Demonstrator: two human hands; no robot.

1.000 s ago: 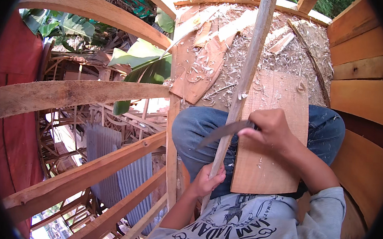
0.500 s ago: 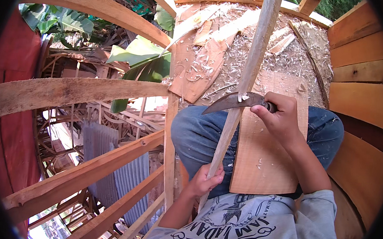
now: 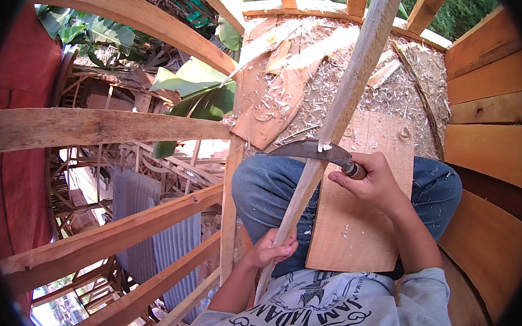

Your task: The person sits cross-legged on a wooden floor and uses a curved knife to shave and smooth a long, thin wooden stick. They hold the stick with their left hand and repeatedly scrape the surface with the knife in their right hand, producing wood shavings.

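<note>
A long pale wooden pole (image 3: 354, 78) slants from the far edge down past my left side. Near its lower end my left hand (image 3: 273, 248) is wrapped round it. My right hand (image 3: 376, 182) grips the handle of a sickle (image 3: 298, 148), its dark curved blade lying across the pole and pointing left. A small curl of shaved wood sits on the blade where it meets the pole. Under the pole and my right forearm, a flat wooden board (image 3: 359, 230) rests on my lap, with a few shavings on it.
Wood shavings (image 3: 386, 99) cover the floor ahead, with a loose plank (image 3: 277, 103) and a thin dark stick (image 3: 420, 92) among them. Open wooden rails (image 3: 117, 231) run along the left, above a drop to timber and corrugated sheets (image 3: 176, 254). A plank wall (image 3: 486, 139) rises on the right.
My right hand has drawn the sickle down along the pole toward me. The blade remains against the wood, and my left hand keeps its hold.
</note>
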